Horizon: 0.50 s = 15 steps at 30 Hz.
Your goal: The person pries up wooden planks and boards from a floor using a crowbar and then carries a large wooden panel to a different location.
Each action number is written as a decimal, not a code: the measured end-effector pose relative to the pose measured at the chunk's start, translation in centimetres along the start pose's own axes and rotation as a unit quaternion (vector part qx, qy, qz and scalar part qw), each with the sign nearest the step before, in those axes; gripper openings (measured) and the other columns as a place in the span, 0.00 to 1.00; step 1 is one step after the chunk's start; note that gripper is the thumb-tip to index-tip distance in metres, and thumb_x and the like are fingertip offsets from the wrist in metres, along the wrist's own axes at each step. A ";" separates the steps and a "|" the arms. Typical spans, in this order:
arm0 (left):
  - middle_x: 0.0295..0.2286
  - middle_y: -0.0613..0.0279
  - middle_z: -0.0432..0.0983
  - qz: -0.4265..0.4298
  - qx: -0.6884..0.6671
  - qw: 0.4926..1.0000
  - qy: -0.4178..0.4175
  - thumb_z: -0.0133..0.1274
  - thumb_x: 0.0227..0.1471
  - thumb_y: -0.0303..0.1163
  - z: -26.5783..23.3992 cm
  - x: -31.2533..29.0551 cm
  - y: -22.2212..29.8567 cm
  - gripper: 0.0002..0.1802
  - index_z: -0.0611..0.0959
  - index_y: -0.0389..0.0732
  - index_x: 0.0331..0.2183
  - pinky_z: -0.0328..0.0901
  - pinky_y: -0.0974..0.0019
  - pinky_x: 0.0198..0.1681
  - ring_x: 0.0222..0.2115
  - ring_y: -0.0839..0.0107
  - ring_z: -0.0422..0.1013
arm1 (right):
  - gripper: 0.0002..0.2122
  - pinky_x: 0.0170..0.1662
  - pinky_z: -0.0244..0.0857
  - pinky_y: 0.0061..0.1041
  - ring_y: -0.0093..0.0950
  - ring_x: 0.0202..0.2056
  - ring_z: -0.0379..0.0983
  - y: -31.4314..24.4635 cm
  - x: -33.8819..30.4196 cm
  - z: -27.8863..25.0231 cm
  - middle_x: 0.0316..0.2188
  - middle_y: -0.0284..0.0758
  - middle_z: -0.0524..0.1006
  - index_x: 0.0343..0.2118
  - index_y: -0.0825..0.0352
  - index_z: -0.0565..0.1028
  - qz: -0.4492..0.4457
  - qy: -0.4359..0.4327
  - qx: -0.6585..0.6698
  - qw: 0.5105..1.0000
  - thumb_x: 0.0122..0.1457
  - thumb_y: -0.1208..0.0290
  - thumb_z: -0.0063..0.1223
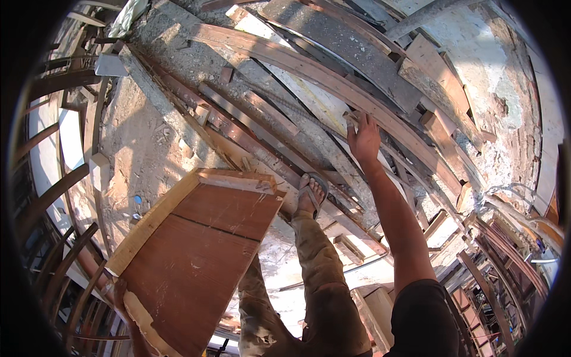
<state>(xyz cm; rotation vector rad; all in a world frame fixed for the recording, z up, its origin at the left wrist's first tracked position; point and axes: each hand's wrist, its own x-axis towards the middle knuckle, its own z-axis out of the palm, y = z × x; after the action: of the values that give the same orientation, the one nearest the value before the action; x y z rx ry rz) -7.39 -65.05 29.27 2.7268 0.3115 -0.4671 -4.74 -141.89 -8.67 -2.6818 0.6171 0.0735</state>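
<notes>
My left hand (121,297) grips the edge of a reddish-brown wooden panel (196,250) at the lower left. Pale wooden strips frame the panel's far and left edges, and a dark seam crosses its face. Most of that hand's fingers are hidden by the panel. My right arm stretches forward over a pile of planks. At its end my right hand (364,140) is closed around what looks like a small pale piece of wood (350,118), next to a long curved-looking brown plank (291,64). The piece is largely covered by the fingers.
My sandalled foot (310,193) stands among the planks. A wide grey board (345,50) lies at the far side, with short wood offcuts (440,128) to its right. Rubble and dusty ground (143,143) spread at left. Stacked timber (505,256) lies at the right.
</notes>
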 end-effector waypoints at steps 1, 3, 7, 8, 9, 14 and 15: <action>0.46 0.51 0.78 -0.010 -0.003 1.000 0.007 0.50 0.54 0.24 0.1 0.0 0.4 0.15 0.82 0.33 0.44 0.62 0.57 0.58 0.51 0.58 0.71 | 0.18 0.49 0.65 0.45 0.46 0.48 0.70 -0.1 1.7 -0.5 0.46 0.45 0.73 0.48 0.65 0.71 -0.014 0.031 0.002 0.999 0.55 0.67 0.55; 0.45 0.52 0.78 -0.014 0.006 1.000 0.020 0.50 0.54 0.24 1.0 0.6 1.4 0.15 0.82 0.32 0.43 0.63 0.58 0.57 0.50 0.60 0.72 | 0.20 0.50 0.65 0.45 0.45 0.49 0.69 1.1 5.3 -1.5 0.47 0.45 0.72 0.51 0.65 0.70 -0.023 0.034 -0.022 0.999 0.56 0.63 0.56; 0.43 0.54 0.78 -0.001 0.026 0.999 0.020 0.50 0.55 0.24 0.9 0.8 1.9 0.13 0.82 0.31 0.41 0.63 0.61 0.56 0.47 0.62 0.72 | 0.19 0.51 0.65 0.45 0.45 0.49 0.70 2.6 10.9 -0.9 0.45 0.45 0.74 0.48 0.65 0.72 -0.014 0.007 0.003 1.000 0.57 0.60 0.55; 0.43 0.54 0.77 -0.010 0.037 0.999 0.017 0.50 0.55 0.25 0.2 0.6 1.3 0.13 0.82 0.30 0.40 0.62 0.62 0.56 0.46 0.63 0.72 | 0.19 0.50 0.66 0.45 0.45 0.49 0.71 0.3 12.3 -1.0 0.45 0.45 0.74 0.47 0.65 0.72 -0.008 0.005 0.025 1.000 0.57 0.59 0.56; 0.43 0.54 0.77 -0.028 -0.035 0.998 0.032 0.50 0.55 0.25 0.4 0.5 2.0 0.13 0.81 0.30 0.41 0.62 0.62 0.56 0.46 0.63 0.72 | 0.19 0.50 0.66 0.45 0.44 0.49 0.71 -1.5 13.7 -1.7 0.44 0.44 0.74 0.46 0.65 0.73 -0.002 0.002 0.042 0.999 0.57 0.59 0.56; 0.44 0.52 0.77 0.021 -0.043 0.997 0.067 0.50 0.55 0.23 1.0 -0.2 3.9 0.14 0.79 0.31 0.43 0.66 0.62 0.54 0.45 0.62 0.73 | 0.18 0.48 0.68 0.45 0.44 0.48 0.72 1.4 21.4 -3.8 0.44 0.46 0.74 0.45 0.68 0.72 -0.007 0.151 -0.077 0.985 0.55 0.62 0.54; 0.44 0.51 0.77 -0.019 -0.072 0.994 0.082 0.47 0.55 0.22 1.0 -0.3 4.3 0.14 0.79 0.30 0.44 0.67 0.63 0.53 0.45 0.62 0.74 | 0.18 0.49 0.68 0.45 0.44 0.48 0.72 3.1 22.8 -4.6 0.44 0.46 0.74 0.45 0.68 0.72 0.027 0.158 -0.096 0.982 0.55 0.61 0.54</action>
<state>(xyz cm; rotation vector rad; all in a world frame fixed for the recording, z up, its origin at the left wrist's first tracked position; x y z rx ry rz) -6.76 -69.42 29.76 2.6257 0.4221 -0.2210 14.37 -155.58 -8.61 -2.8889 0.8151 -0.2994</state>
